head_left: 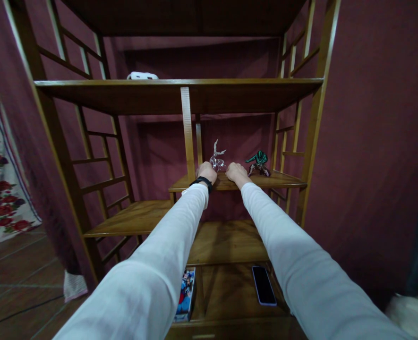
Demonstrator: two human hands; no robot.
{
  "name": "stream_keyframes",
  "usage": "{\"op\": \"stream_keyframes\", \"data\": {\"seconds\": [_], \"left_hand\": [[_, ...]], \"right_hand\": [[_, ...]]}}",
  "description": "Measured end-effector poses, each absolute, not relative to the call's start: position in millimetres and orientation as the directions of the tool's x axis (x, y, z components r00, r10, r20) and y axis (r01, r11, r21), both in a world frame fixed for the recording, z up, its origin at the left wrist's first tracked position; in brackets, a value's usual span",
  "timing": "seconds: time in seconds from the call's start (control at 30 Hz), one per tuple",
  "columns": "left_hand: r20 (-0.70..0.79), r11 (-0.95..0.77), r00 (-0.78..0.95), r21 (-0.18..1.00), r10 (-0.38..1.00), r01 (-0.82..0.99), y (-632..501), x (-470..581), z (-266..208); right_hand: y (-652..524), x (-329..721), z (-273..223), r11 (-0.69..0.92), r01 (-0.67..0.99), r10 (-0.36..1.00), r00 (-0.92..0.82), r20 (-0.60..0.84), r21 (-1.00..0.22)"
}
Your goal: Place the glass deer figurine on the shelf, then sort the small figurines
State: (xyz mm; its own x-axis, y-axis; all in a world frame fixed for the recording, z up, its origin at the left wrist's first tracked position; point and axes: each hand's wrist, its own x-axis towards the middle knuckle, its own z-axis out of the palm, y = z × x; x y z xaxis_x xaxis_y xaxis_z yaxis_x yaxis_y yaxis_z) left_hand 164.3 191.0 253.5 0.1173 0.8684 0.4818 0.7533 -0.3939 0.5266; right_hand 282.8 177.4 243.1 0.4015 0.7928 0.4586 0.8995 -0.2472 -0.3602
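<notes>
Glass figurine (pixel 217 159) with raised antlers stands on the small upper shelf (pixel 283 178), between the two hands and touching or nearly touching both. The left hand (pixel 207 171), wristband at the wrist, and the right hand (pixel 236 173) rest knuckles-up on the shelf edge; whether their fingers close on the figurine cannot be told. It appears not yet lifted. Just right of the right hand crouches a green figure (pixel 259 163). Well below the hands lie a phone (pixel 263 284) and a book (pixel 186 293).
</notes>
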Motion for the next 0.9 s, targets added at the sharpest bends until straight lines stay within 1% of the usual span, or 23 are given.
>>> {"op": "stream_keyframes", "data": {"seconds": [0.13,0.33,0.5,0.9], "left_hand": [[0.489,-0.394,0.137,0.473,0.861,0.788,192.1,165.2,253.8],[0.491,-0.411,0.161,0.458,0.856,0.788,194.0,165.0,253.5],[0.502,-0.405,0.165,0.418,0.849,0.813,196.0,166.3,252.8],[0.508,-0.432,0.197,0.398,0.838,0.810,196.6,166.5,252.9]], "right_hand": [[175.9,282.3,243.3,-0.244,0.906,0.797,0.390,0.461,-0.345],[172.0,280.9,244.2,-0.245,0.914,0.805,0.377,0.458,-0.322],[170.7,280.5,244.3,-0.244,0.912,0.807,0.380,0.452,-0.330],[169.5,280.2,245.0,-0.242,0.910,0.810,0.380,0.446,-0.336]]}}
